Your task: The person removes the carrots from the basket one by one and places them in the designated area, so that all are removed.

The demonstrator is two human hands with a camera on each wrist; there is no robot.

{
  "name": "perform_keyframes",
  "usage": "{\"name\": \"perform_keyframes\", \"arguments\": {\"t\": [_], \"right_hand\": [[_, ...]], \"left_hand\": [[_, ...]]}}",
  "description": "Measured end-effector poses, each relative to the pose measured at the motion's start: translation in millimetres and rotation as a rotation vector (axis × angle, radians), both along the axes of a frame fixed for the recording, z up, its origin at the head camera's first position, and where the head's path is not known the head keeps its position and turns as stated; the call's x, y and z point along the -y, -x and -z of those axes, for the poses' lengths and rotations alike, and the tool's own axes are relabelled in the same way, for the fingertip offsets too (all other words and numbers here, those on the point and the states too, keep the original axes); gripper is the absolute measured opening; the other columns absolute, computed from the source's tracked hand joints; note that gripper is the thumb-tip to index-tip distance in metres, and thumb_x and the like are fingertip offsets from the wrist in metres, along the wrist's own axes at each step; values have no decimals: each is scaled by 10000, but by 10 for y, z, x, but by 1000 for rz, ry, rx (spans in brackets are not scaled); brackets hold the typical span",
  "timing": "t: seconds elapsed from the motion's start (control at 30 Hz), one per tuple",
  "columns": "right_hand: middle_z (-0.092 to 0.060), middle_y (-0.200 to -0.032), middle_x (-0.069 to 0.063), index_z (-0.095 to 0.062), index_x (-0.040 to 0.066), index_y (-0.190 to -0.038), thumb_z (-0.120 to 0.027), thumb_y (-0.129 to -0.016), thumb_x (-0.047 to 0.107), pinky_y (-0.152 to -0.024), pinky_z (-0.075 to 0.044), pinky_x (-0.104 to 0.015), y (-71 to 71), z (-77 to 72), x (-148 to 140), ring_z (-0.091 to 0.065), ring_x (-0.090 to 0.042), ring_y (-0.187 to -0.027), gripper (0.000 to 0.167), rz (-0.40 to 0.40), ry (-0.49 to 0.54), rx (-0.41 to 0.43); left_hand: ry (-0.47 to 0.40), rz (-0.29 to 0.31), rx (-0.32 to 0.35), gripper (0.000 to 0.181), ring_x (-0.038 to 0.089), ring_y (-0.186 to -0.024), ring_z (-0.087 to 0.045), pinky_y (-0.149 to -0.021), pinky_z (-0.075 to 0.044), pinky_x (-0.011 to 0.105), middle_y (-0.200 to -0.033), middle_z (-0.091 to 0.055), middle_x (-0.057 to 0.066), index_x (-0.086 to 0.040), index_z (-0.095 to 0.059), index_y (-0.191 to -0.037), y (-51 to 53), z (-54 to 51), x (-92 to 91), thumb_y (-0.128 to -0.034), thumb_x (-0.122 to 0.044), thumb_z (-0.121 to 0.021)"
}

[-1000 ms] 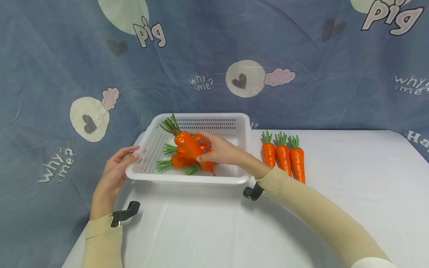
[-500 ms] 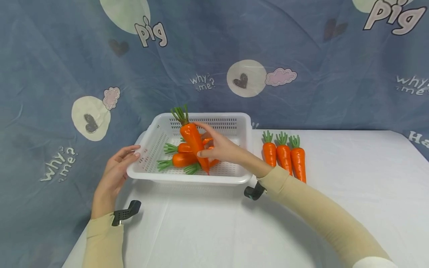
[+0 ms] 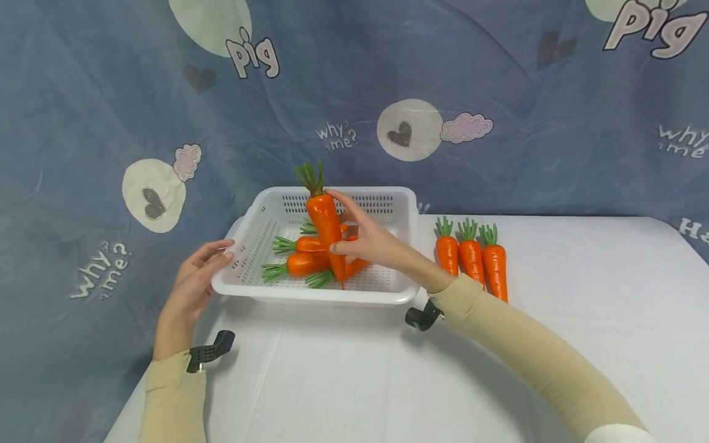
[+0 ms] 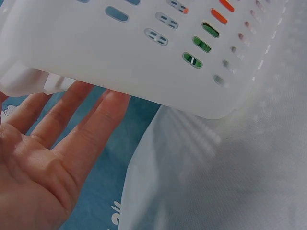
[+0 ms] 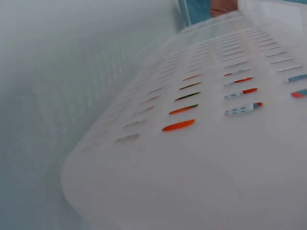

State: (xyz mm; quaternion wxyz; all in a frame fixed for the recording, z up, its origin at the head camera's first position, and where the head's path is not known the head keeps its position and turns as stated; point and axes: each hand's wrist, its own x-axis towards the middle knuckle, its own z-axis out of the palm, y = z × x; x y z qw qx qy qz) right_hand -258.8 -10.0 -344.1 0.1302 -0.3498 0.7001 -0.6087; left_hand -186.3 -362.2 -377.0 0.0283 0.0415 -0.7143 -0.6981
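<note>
Gripping carrot point(image 3: 323, 216), R hand point(image 3: 368, 239) pt-hides carrot pile point(image 3: 306, 264); count unclear.

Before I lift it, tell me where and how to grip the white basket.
Probably by the white basket's rim at both short ends, from outside: it flares beyond the narrower base, leaving a ledge to hold, and the left hand touches one end.

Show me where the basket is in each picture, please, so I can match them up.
Head: basket just left of centre.
Left wrist: basket across the top, seen from outside.
Right wrist: basket from the bottom to the top right.
Shared landmark: the carrots lying inside, orange through the slots in both wrist views.
</note>
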Motion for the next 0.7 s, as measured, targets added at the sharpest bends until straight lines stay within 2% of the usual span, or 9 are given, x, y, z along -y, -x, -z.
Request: {"name": "perform_keyframes", "arguments": {"t": [0.23,0.37,0.53,0.7], "right_hand": [[-500,-1252,-137,-214,377,-1530,-701,-836,6,-635,-558,-524,0,-28,-14,-600,-337,-890,925,36,48,38],[-489,-1276,-130,-234,361,-1516,-695,-822,-29,-640,-556,-543,11,-49,-36,-627,-334,-861,920,48,122,84],[-465,-1289,-151,-224,333,-1515,-685,-826,-50,-668,-552,-559,37,-92,-119,-646,-339,-956,913,75,226,140],[-456,-1339,-144,-189,333,-1518,-658,-846,-50,-707,-567,-492,78,-142,-204,-611,-334,-1068,905,101,306,192]], "left_hand": [[1,7,-13,371,115,-981,-619,-703,-554,256,-1149,-604,-7,-128,-572,-1286,-8,6,-4,-942,-205,-689],[-4,16,-19,355,112,-962,-632,-695,-557,262,-1136,-611,-5,-126,-576,-1278,-2,14,-1,-946,-191,-684],[-13,28,-36,348,114,-948,-642,-687,-561,272,-1124,-618,-3,-115,-573,-1280,3,17,7,-952,-169,-674],[-29,28,-40,335,115,-942,-647,-687,-561,272,-1116,-626,-5,-119,-581,-1274,3,11,14,-953,-155,-670]]}}
